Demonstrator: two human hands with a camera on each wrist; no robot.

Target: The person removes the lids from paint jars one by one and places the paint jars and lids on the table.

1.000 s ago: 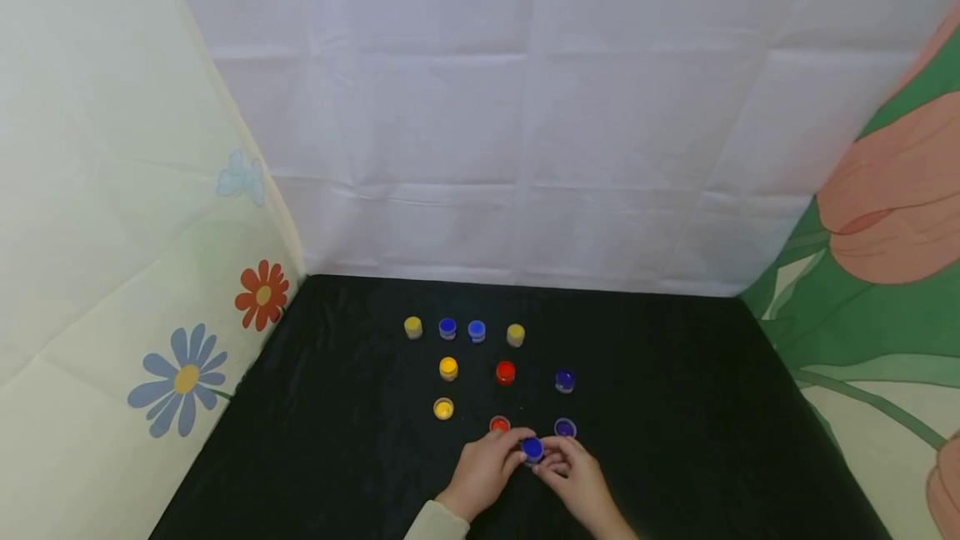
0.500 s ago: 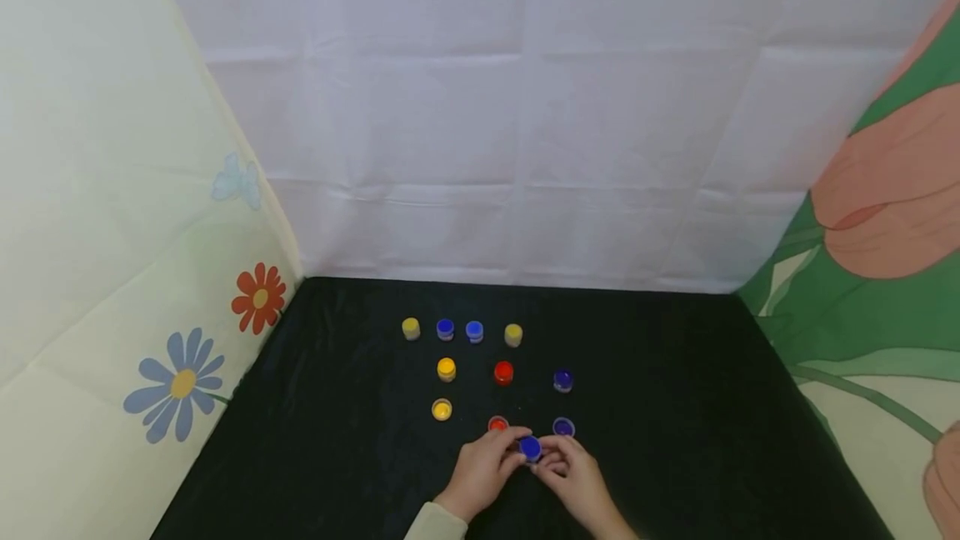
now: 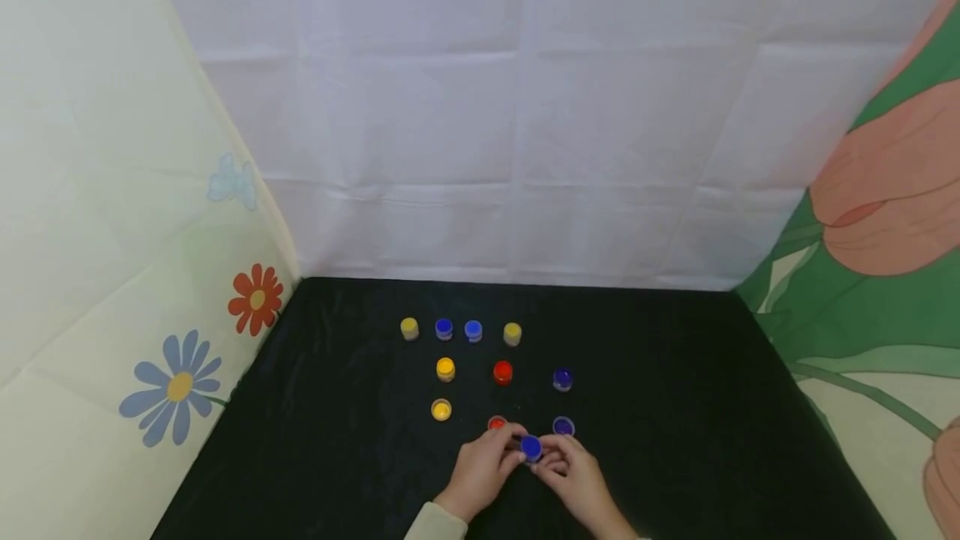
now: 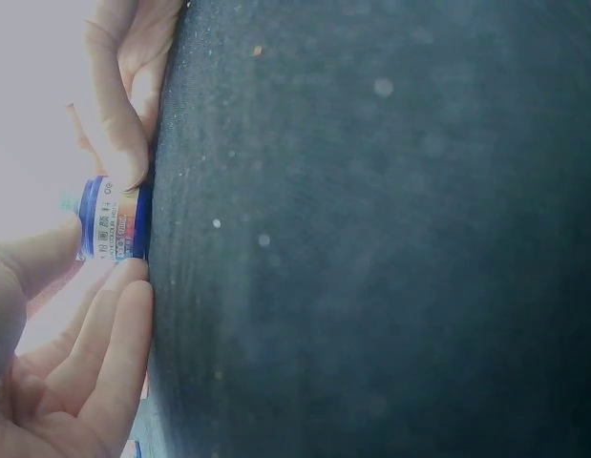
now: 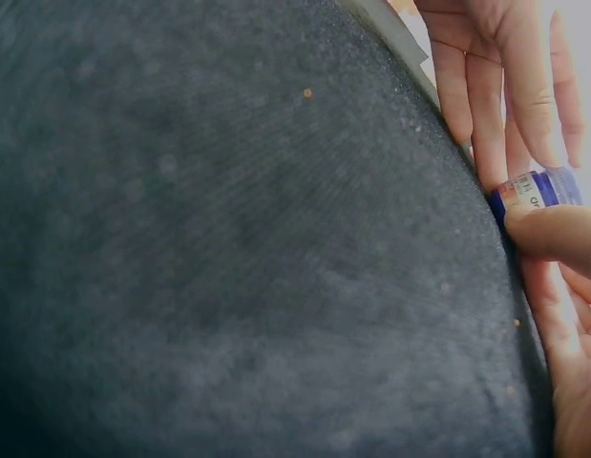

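Note:
In the head view, a small blue paint jar (image 3: 531, 448) is held between both hands near the front of the black cloth. My left hand (image 3: 480, 472) pinches it from the left, with the thumb at its blue lid end in the left wrist view. From the other side my right hand (image 3: 579, 480) grips the same jar, its thumb pressed on the labelled body in the right wrist view. Printed lettering shows on the jar's label (image 4: 109, 219). Just beyond the hands lie a red round piece (image 3: 497, 422), partly hidden by left fingers, and a purple round piece (image 3: 563, 426).
A yellow jar (image 3: 446, 369), a red jar (image 3: 503, 372) and a purple jar (image 3: 562, 380) form a middle row. Several more jars stand behind, including a light blue jar (image 3: 473, 331). A yellow round piece (image 3: 441, 410) lies front left. White cloth (image 3: 480, 148) hangs behind.
The head view has shifted slightly. Both hands stay on the blue jar in nearly the same place, and the other jars have not moved.

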